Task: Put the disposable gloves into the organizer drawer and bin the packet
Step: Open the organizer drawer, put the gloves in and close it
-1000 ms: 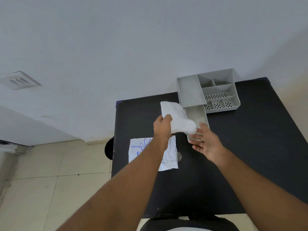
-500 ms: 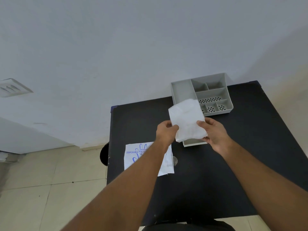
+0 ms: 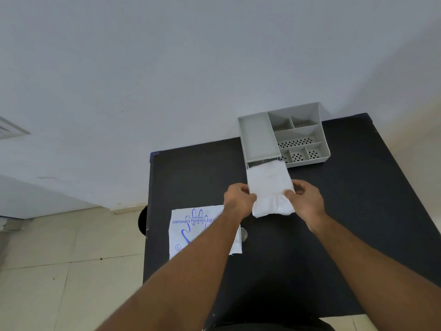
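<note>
A white stack of disposable gloves point(image 3: 270, 187) lies flat over the pulled-out drawer of the grey organizer point(image 3: 259, 137), hiding most of the drawer. My left hand point(image 3: 238, 198) pinches the stack's left edge. My right hand point(image 3: 304, 197) pinches its right edge. The empty white packet point(image 3: 188, 230) with blue print lies flat on the black table point(image 3: 358, 211), near its left edge, partly under my left forearm.
The organizer stands at the table's far edge against the white wall, with several open compartments, some perforated. A small clear scrap point(image 3: 244, 234) lies beside the packet. Tiled floor point(image 3: 59, 271) lies to the left. A dark round object point(image 3: 142, 219) shows beside the table's left edge.
My right hand took hold of the glove stack. Both hands then spread it flat and lowered it over the open drawer.
</note>
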